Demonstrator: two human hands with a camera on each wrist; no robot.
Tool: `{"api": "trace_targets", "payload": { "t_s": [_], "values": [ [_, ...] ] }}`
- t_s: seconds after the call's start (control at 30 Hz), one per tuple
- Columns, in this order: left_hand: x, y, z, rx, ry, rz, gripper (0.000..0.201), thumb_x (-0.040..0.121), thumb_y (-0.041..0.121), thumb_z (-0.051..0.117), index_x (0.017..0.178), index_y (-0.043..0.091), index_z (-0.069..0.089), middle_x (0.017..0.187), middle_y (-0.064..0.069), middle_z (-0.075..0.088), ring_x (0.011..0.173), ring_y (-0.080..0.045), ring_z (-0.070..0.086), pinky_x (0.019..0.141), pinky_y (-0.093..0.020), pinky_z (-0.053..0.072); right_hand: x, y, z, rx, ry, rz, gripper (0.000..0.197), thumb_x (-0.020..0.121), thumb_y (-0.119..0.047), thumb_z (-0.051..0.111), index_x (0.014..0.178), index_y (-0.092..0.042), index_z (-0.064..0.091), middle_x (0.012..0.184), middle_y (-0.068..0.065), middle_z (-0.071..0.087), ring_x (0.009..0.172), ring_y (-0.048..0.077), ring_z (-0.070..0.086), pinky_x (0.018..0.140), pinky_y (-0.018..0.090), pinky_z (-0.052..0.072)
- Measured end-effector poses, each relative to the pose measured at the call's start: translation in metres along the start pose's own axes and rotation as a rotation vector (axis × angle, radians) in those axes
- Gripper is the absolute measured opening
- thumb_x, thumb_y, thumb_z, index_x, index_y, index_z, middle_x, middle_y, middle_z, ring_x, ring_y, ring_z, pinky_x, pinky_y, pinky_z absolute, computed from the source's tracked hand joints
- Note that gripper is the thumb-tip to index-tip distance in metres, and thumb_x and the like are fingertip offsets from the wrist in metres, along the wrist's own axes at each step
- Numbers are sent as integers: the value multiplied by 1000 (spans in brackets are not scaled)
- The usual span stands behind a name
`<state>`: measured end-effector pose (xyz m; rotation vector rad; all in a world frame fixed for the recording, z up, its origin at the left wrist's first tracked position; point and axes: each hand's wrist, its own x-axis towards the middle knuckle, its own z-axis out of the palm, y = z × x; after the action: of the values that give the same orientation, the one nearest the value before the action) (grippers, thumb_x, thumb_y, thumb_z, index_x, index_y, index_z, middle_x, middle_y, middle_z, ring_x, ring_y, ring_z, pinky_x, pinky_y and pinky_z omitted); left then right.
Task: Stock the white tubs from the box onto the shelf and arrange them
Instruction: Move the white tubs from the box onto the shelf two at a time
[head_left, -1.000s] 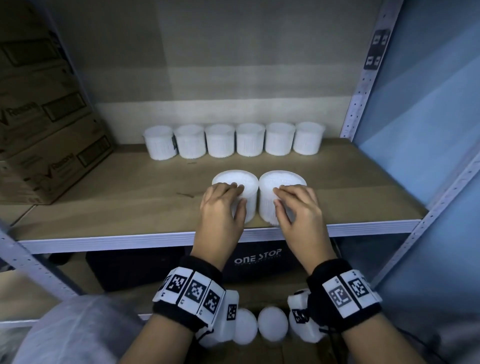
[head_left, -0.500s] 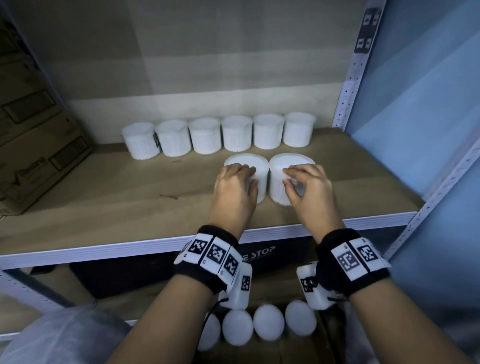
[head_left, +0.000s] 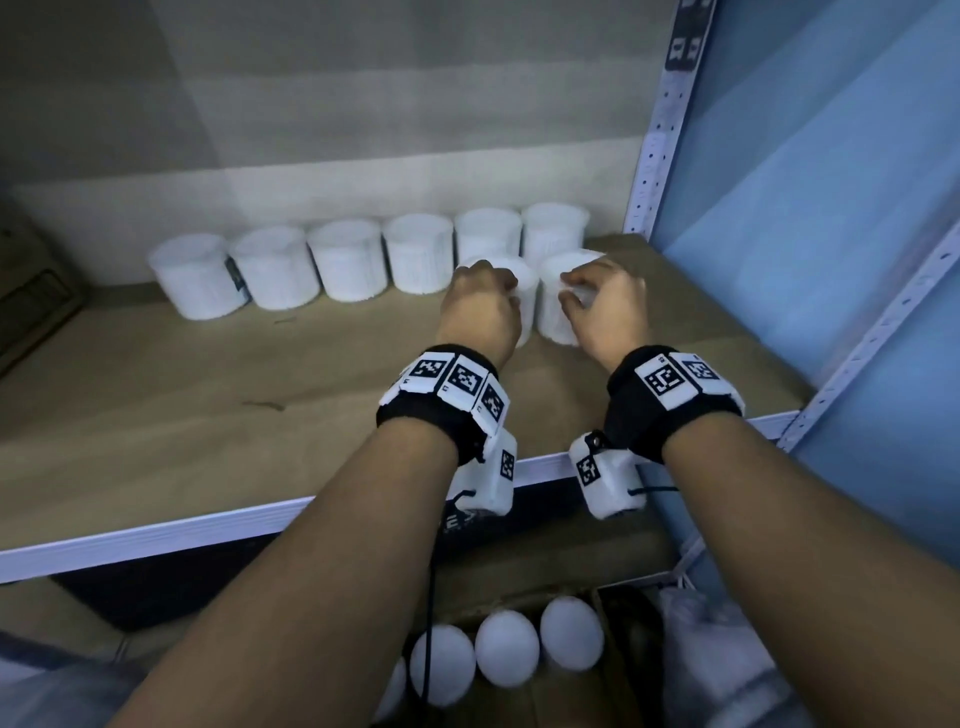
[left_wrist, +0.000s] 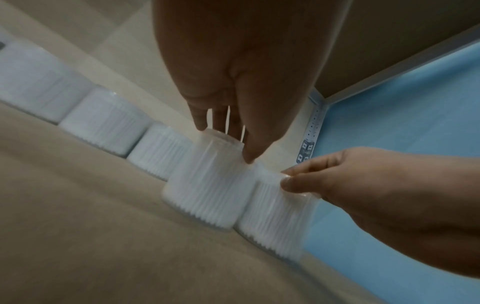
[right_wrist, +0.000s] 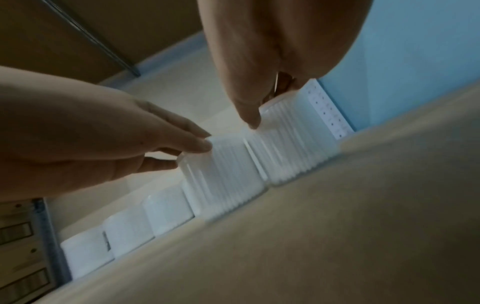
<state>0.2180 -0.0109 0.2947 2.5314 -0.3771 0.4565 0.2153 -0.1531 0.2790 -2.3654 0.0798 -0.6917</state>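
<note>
Gripping one ribbed white plastic tub each, the left hand (head_left: 480, 306) and the right hand (head_left: 605, 306) have their fingers (left_wrist: 200, 121) clamped over the lids of the left tub (left_wrist: 205, 185) and the right tub (left_wrist: 278, 216), which stand touching near the wooden shelf's (head_left: 208, 415) back right corner, just in front of the back row of six tubs (head_left: 348, 267). Pushing too hard could, I judge, knock that row askew or tip a tub. Behind is a pale wall; a perforated metal upright (head_left: 654, 145) and blue panel (head_left: 831, 208) flank the right edge. More tubs (head_left: 506, 654) wait in the box below.

head above, wrists low, shelf (head_left: 208, 415) shared
</note>
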Motion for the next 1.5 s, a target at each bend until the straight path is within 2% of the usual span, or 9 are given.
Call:
{"api": "trace_targets", "payload": {
  "t_s": [0.13,0.3,0.5,0.73,0.97,1.1,1.17,1.3,1.5],
  "values": [
    [15,1,3,-33,-32,-45,29,89,13,54,113,2,67,120,-16,64,118,-29,55,98,-35,47,10,5,1,-25,-51,13,26,86,-5,61,111,-2,69,124,13,61,123,27,50,104,20,32],
    [25,2,5,-40,-78,-77,29,91,10,52,115,3,66,122,-15,63,119,-27,55,100,-34,47,18,10,-3,-97,-144,28,34,90,-7,57,123,-8,63,136,9,52,133,22,40,102,11,20],
    [30,2,5,-35,-144,-101,45,90,1,47,133,13,54,139,-6,51,133,-21,44,111,-29,37,27,7,-7,-136,-194,79,38,92,-9,54,129,-13,60,141,8,48,132,21,41,105,15,26],
    [31,6,2,-7,-207,-102,54,88,-1,48,140,15,45,144,-5,44,137,-21,38,112,-30,35,39,1,-9,-154,-255,126,40,92,-9,54,131,-13,58,142,7,49,128,23,49,103,19,34],
    [31,7,0,14,-235,-90,55,88,0,48,140,15,44,145,-5,43,137,-22,37,112,-31,35,43,-3,-12,-184,-305,130,47,90,-3,56,136,-13,52,147,8,43,135,22,41,111,22,29],
    [33,1,-19,-89,-264,-122,51,90,13,53,139,19,45,145,-2,46,135,-19,43,112,-30,36,34,-12,-23,-278,-395,73,60,91,-15,59,146,-12,36,152,8,33,140,24,33,112,26,26],
    [23,-3,-33,-72,-226,-116,48,90,19,55,137,19,48,143,-3,49,134,-21,43,115,-35,33,19,-14,-28,-240,-320,-32,60,87,-12,61,143,-6,38,150,11,35,139,26,33,111,25,23],
    [-20,-13,-65,-31,-145,-82,45,88,26,57,132,19,53,140,-4,52,131,-22,45,114,-41,31,-33,-23,-41,-86,-187,-159,41,84,-11,62,124,-7,58,127,11,55,123,27,49,105,28,36],
    [-114,-5,-94,-17,-82,18,42,87,28,59,128,23,55,134,4,55,124,-17,50,97,-16,30,-133,-20,-54,40,-205,-133,16,84,-14,64,100,-12,68,105,3,62,101,21,58,93,30,46]
  ]
}}
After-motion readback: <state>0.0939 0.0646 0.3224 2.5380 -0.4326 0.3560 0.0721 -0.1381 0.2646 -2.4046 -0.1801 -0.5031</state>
